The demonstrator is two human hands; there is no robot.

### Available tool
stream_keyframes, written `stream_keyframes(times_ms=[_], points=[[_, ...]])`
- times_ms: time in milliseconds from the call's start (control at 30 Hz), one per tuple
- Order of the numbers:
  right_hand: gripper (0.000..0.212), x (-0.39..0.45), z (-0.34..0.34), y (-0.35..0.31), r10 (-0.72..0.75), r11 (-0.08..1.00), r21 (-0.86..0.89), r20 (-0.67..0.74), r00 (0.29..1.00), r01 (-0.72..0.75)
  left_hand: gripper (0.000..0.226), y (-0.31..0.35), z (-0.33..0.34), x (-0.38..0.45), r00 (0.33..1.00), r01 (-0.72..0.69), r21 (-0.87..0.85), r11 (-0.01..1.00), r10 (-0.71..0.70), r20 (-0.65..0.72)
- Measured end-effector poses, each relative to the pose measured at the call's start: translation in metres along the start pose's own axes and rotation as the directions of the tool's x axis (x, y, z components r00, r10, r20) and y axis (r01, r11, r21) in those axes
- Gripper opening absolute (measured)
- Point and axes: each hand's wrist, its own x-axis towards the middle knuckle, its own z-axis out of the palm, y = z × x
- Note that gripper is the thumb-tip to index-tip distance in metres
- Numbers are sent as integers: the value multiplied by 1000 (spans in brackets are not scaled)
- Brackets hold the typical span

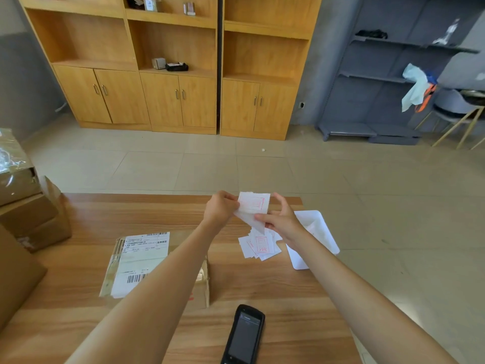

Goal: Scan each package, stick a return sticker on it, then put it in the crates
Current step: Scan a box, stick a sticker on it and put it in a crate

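White sticker [254, 203] pinched in both my hands [221, 207] [282, 222]; peeling crooked could tear it or curl glue onto itself.

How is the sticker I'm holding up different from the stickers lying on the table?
The held sticker is off the table, pinched between the left hand and right hand; the pile of stickers lies loose on the wooden table. The held sticker is a single sheet, its lower part bending away as if its backing is being peeled; the pile of stickers is several overlapping flat sheets. Both are white with a red printed frame.
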Motion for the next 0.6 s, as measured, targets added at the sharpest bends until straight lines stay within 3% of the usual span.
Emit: stream_keyframes(times_ms=[67, 167, 267, 367, 467, 600], points=[[78, 2, -2, -3, -13, 998, -59, -35, 999, 11, 27, -1, 2, 0, 1000, -11, 98, 995, 8, 25], [45, 0, -3, -9, -51, 989, -140, -31, 998, 46, 42, 1, 5, 0, 994, -110, 241, 964, 104, 40], [24, 0, 0, -9, -126, 966, -223, 16, 992, 127, 27, 9, 10, -3, 973, -209, 189, 959, 185, 137], [19, 2, 1, -7, -152, 968, -202, 8, 988, 151, 11, 13, 14, -5, 953, -259, 125, 958, 233, 192], [21, 3, -2, -6, -169, 961, -217, 19, 985, 169, 9, 13, 14, -5, 958, -222, 62, 973, 206, 200], [9, 2, -6, -8, -173, 954, -238, 58, 983, 182, 3, 11, 14, -4, 960, -174, -19, 985, 173, 221]])
